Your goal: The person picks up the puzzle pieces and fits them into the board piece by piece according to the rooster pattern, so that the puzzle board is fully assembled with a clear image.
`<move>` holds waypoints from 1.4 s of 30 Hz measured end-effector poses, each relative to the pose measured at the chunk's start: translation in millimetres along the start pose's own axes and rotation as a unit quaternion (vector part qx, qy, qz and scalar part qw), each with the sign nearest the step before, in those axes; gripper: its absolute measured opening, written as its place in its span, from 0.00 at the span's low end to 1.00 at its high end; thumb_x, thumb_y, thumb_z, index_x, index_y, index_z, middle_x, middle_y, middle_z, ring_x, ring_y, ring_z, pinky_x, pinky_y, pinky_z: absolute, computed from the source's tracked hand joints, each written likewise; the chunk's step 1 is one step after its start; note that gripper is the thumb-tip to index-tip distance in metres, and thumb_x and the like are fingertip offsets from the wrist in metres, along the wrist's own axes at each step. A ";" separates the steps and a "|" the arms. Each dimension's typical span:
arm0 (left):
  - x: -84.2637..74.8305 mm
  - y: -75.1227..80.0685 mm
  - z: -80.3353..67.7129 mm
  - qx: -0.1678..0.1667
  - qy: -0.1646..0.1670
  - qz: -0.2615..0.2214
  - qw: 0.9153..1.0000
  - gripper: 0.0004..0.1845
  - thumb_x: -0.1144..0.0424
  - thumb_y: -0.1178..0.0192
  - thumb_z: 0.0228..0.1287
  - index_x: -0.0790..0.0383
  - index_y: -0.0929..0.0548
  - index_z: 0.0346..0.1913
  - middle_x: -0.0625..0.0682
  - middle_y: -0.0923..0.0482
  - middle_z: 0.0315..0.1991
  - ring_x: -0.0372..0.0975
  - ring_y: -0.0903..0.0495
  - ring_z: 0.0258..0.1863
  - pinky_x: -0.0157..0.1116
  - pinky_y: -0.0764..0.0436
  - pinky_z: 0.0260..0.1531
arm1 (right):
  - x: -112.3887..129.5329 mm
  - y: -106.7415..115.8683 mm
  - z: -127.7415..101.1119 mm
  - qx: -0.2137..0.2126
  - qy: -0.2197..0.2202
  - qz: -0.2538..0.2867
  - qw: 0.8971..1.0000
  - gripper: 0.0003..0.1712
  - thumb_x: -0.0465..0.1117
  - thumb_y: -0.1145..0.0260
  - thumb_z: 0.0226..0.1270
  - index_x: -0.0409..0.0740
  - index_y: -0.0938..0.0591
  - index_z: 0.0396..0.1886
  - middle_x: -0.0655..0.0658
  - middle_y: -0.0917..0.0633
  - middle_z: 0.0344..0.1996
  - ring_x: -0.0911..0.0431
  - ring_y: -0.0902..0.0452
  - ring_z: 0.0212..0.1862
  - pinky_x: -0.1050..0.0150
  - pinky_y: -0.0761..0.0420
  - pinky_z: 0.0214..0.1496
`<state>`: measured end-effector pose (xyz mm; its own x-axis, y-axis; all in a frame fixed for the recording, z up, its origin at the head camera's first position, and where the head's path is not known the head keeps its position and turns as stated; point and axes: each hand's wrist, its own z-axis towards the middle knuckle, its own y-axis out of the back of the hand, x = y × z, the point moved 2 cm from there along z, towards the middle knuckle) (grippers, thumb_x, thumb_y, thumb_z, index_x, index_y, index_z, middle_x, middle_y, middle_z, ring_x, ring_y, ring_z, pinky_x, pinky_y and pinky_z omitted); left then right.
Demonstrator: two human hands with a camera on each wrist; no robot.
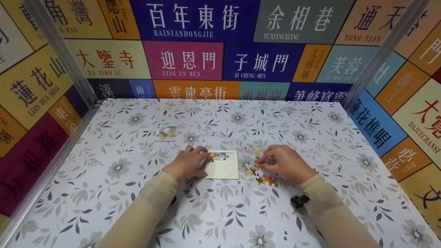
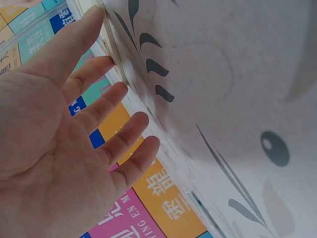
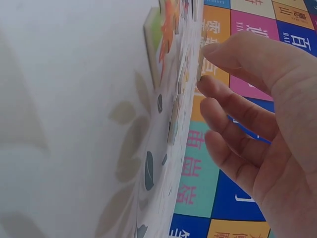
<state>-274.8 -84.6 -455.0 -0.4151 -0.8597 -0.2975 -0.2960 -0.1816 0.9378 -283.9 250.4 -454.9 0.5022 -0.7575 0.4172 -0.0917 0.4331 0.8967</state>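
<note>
Nearest the camera, two forearms in beige sleeves are reaching forward over the floral-patterned surface (image 1: pixel 137 193).

The right hand (image 1: pixel 284 162) is resting among the loose puzzle pieces (image 1: pixel 265 179), and its grip is pinching one small puzzle piece (image 3: pixel 200 69) between thumb and forefinger; the right wrist view is showing that piece held edge-on at the fingertips (image 3: pixel 210 49), with the other fingers loosely curled below it. The scattered pieces are lying directly under and just nearer than this grip, touching the surface, some partly hidden by the hand.

The left hand (image 1: pixel 189 162) is lying just beside the left edge of the cream puzzle tray (image 1: pixel 224 168), its fingertips touching the tray at the corner. Its grip is spread: the left wrist view is showing the fingers (image 2: pixel 116 99) straight and slightly fanned, holding nothing, tips meeting the tray's edge. A small cluster of joined pieces (image 1: pixel 219 156) is sitting in the tray's far corner, right at those fingertips.

The tray is lying between the two grips, nearer the left one.

Farther off, beyond the left grip and well apart from it, a small picture card (image 1: pixel 166 133) is lying flat.

Farthest back, walls of coloured sign panels (image 1: pixel 220 51) are closing in the surface.
</note>
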 end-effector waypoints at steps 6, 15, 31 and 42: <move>-0.3 -0.4 -0.3 -0.004 0.000 0.003 1.000 0.26 0.52 0.26 0.62 0.49 0.18 0.63 0.51 0.32 0.73 0.55 0.34 0.67 0.61 0.32 0.65 | 3.6 -1.2 2.7 0.001 0.003 -0.005 1.000 0.07 0.40 0.23 0.58 0.55 0.07 0.37 0.57 0.12 0.38 0.61 0.17 0.41 0.58 0.17 0.47; -0.2 -0.4 0.5 0.000 0.000 -0.002 1.000 0.26 0.52 0.26 0.62 0.48 0.18 0.63 0.51 0.32 0.74 0.56 0.34 0.68 0.61 0.34 0.66 | 7.2 -4.3 8.1 0.006 0.002 0.020 1.000 0.07 0.41 0.23 0.59 0.56 0.07 0.38 0.58 0.13 0.38 0.59 0.17 0.42 0.57 0.16 0.49; 0.8 -1.1 -1.0 -0.004 -0.008 -0.001 1.000 0.27 0.52 0.27 0.63 0.48 0.19 0.64 0.51 0.32 0.73 0.55 0.33 0.66 0.60 0.31 0.64 | 18.0 -9.9 17.6 0.003 0.031 -0.002 1.000 0.06 0.41 0.24 0.61 0.53 0.07 0.38 0.54 0.12 0.40 0.56 0.16 0.39 0.58 0.17 0.43; 0.5 0.6 -0.4 0.005 -0.008 -0.002 1.000 0.26 0.52 0.28 0.65 0.48 0.19 0.65 0.52 0.33 0.74 0.56 0.35 0.67 0.60 0.33 0.65 | 27.2 -14.4 30.6 0.002 0.037 -0.011 0.999 0.05 0.41 0.25 0.61 0.53 0.07 0.36 0.54 0.12 0.39 0.57 0.18 0.38 0.58 0.17 0.43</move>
<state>-274.9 -85.3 -454.6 -0.4284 -0.8510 -0.3037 -0.3052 -0.1801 0.9351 -295.2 208.5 -452.0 0.5656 -0.7285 0.3864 -0.0836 0.4155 0.9057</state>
